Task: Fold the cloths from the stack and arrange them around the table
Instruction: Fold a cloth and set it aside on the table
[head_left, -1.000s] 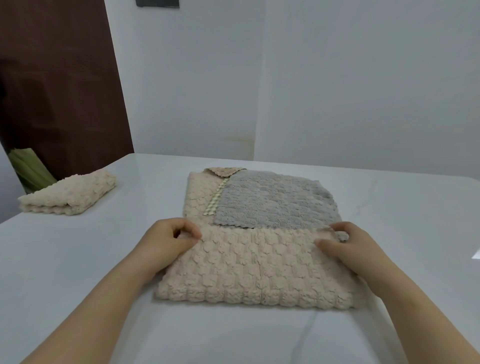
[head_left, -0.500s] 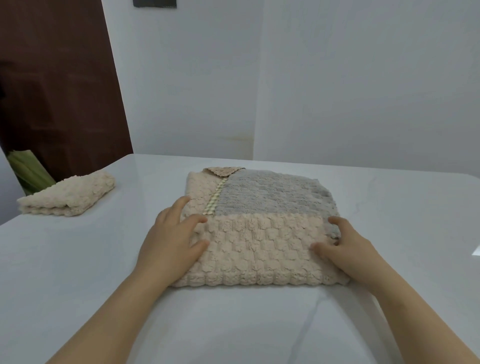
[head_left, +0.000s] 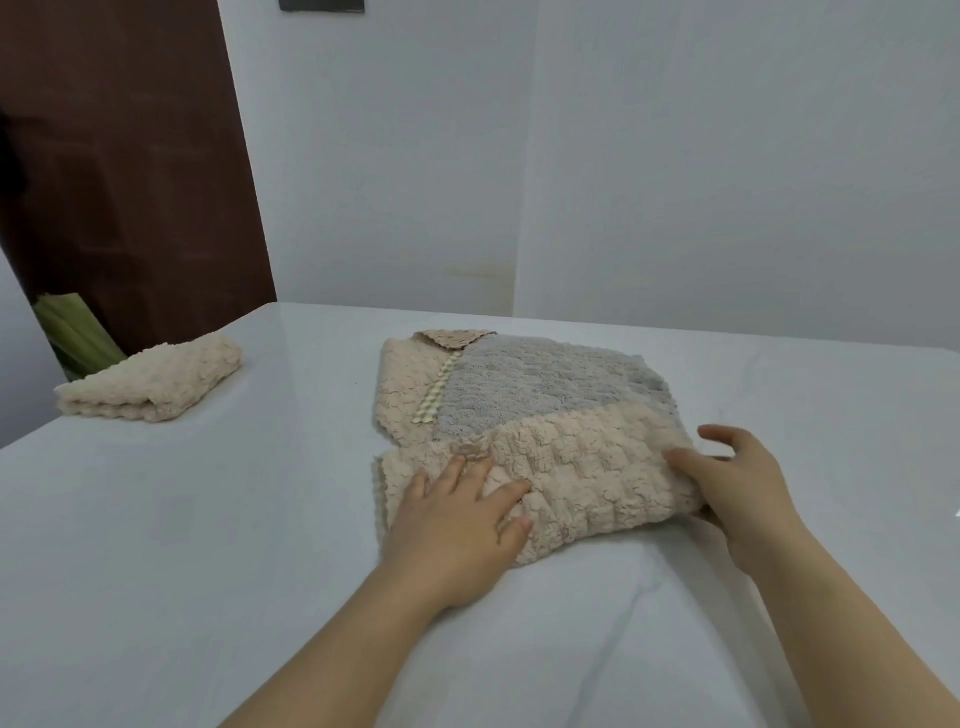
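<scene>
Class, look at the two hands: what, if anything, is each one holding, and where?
The right hand grips the beige cloth at its folded right end; the left hand only presses flat on it.

Beige cloth (head_left: 587, 467): near half now bunched and lifted at its right end by the right hand (head_left: 737, 488), left hand (head_left: 457, 525) shifted to press flat on its left portion.

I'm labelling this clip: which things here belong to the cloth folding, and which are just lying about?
In the job: beige cloth being folded; grey cloth beneath; folded beige cloth; left hand; right hand; table.

Lying about: green bundle; brown door.
</scene>
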